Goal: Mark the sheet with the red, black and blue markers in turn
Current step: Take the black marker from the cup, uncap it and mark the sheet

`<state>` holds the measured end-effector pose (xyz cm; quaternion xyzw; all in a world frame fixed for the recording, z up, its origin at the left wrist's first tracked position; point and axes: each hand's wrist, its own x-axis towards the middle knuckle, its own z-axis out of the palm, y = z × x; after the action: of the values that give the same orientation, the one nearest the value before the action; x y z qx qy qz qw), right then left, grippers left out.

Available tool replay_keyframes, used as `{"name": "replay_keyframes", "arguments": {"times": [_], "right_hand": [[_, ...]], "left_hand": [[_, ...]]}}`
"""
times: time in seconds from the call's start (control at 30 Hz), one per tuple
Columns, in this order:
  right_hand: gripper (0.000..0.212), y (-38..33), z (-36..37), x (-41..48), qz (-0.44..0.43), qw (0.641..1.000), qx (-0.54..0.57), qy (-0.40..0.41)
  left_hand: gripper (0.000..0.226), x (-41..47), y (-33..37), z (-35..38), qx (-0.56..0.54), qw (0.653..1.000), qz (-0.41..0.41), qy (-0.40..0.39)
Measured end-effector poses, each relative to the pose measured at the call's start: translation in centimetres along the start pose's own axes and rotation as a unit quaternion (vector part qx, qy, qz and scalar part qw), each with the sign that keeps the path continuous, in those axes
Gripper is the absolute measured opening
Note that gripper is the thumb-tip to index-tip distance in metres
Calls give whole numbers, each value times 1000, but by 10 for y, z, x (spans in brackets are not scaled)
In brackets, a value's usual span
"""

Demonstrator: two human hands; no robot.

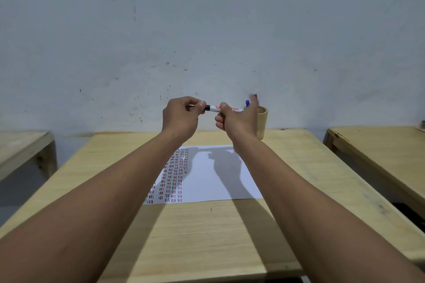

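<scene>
Both hands are raised above the far end of the wooden table (287, 181). My right hand (239, 119) grips the white barrel of the black marker (215, 108), which lies level between the hands. My left hand (181, 117) pinches the marker's black cap end. Below them the white sheet (218, 181) lies flat, with several columns of short red and dark marks along its left side. Behind my right hand stands a wooden cup (263, 122), where the blue marker (247, 103) and the red marker (254, 96) stick up.
A grey wall rises right behind the table. A second wooden table (379, 147) stands to the right and another (20, 147) to the left, with gaps of floor between them.
</scene>
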<state>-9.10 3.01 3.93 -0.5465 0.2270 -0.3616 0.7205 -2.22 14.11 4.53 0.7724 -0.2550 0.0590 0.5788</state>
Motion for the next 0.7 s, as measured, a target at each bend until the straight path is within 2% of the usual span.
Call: {"name": "replay_keyframes", "arguments": {"times": [0.07,0.1,0.2,0.27,0.4,0.57,0.7], "right_hand": [[27,-5,-5,1,-27,992,-125,-21],[20,-6,-9,3,-39,982,-184,-31],[24,-12,-23,12,-85,938,-331,-57],[16,-16,-31,19,-109,916,-382,-54],[13,-25,-50,43,-121,914,-386,-25],[17,-44,-67,76,-143,935,-323,-4],[22,-54,-77,104,-158,937,-310,22]], "left_hand": [[19,5,7,3,31,999,22,8],[19,8,10,4,40,999,28,6],[19,20,20,9,55,998,36,-20],[21,25,29,15,63,996,48,-33],[34,33,29,35,38,999,24,-28],[28,36,1,74,80,994,-3,-68],[47,38,-16,110,96,988,-15,-119]]}}
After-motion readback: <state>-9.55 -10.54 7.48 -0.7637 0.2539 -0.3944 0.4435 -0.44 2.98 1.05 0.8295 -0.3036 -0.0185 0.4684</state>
